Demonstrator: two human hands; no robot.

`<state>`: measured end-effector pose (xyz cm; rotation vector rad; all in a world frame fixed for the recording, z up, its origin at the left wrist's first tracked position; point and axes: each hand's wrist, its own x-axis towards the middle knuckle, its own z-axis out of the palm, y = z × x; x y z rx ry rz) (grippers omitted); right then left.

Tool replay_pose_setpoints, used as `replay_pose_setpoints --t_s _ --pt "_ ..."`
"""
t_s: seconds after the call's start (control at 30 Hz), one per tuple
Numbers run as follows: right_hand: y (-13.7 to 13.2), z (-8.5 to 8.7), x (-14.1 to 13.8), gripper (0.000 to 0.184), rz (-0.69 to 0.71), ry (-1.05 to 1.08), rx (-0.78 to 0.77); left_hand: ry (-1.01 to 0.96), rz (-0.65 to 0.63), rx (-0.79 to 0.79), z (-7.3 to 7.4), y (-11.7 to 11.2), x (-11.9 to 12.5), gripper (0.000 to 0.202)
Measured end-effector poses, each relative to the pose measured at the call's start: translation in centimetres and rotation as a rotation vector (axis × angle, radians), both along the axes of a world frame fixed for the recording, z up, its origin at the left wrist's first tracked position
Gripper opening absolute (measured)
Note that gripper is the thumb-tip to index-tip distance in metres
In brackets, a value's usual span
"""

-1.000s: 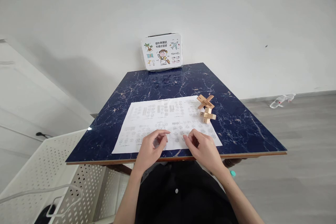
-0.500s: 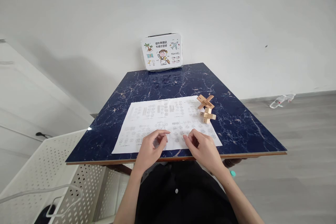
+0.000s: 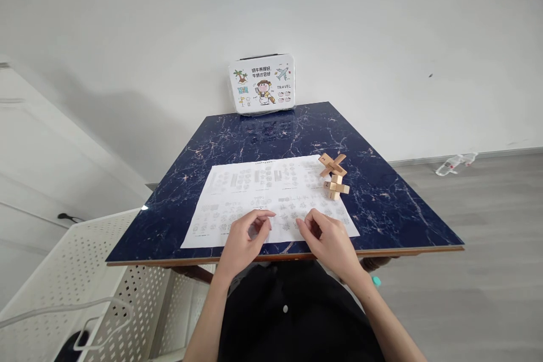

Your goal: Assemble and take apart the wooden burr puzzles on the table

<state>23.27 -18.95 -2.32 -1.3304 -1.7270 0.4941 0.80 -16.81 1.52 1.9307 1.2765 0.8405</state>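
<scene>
A white instruction sheet [image 3: 237,195] printed with small grey diagrams lies flat near the table's front edge. Over its lower middle rests my left hand [image 3: 246,232], fingers loosely bent and thumb apart from the index finger, with nothing in it. To the right, my right hand [image 3: 324,235] also rests at the sheet's lower edge, fingers relaxed and curled, holding nothing visible. Beyond that hand, on the sheet's right side, stands a wooden interlocking puzzle [image 3: 336,188] of crossed blocks. Just behind it sits a second wooden puzzle [image 3: 333,165] of slanted, crossing pieces, marked with a 2.
The table [image 3: 263,144] has a dark blue marbled top. A white cartoon-printed case [image 3: 262,85] leans against the wall at its far edge. White perforated furniture [image 3: 97,257] with a cable stands at lower left. A clear plastic bottle [image 3: 449,165] lies on the floor at right.
</scene>
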Motion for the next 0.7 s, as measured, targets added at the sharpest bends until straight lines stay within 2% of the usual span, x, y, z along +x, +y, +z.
replay_pose_setpoints --t_s 0.5,0.7 --pt "0.00 -0.04 -0.04 0.036 0.000 0.001 -0.010 -0.015 -0.001 -0.022 -0.06 0.04 -0.10 0.031" --pt "0.04 0.37 0.15 0.036 0.048 0.013 0.000 -0.009 0.008 -0.038 -0.13 0.04 -0.16 0.032"
